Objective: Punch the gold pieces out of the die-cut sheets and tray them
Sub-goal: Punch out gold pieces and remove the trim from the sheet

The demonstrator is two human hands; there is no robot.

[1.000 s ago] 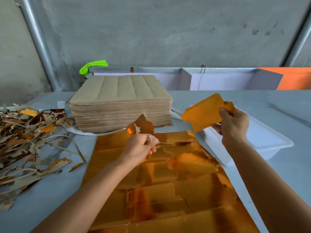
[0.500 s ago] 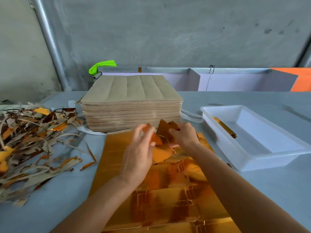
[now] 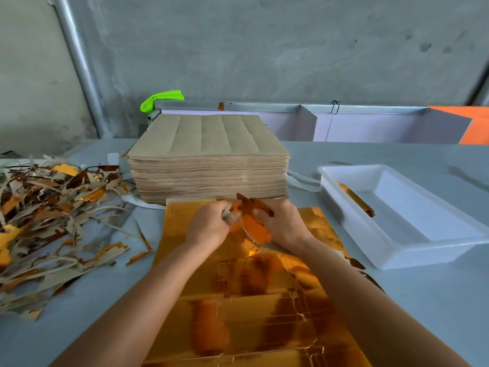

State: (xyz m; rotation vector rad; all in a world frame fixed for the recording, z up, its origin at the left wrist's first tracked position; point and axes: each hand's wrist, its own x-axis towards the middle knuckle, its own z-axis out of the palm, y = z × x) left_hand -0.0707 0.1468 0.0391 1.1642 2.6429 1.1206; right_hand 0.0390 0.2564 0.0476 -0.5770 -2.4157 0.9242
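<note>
- Your gold sheet (image 3: 254,308) lies flat on the grey table (image 3: 423,300), right in front of you, its far edge almost at the foot of the brown stack.
- At that far end a gold piece (image 3: 255,226) is lifted up off the sheet, tilted, between your two hands.
- Your left hand (image 3: 209,227) has its fingers curled tight on a thin strip of waste at the piece's left edge — a clamped grip.
- Your right hand (image 3: 281,223) pinches the gold piece itself from the right side, fingers curled over it.
- To the right sits the white tray (image 3: 391,250), near the sheet but apart from it; one gold piece in the tray (image 3: 356,198) leans along its left wall.
- Just beyond your hands stands the tall stack of brown sheets (image 3: 209,160), plain side up.
- On the left of the table lies a loose heap of scrap strips (image 3: 53,218) — brown and gold mixed.
- Far behind the stack you have a bright green object (image 3: 161,99) on a metal rail, in front of the concrete wall (image 3: 264,49).
</note>
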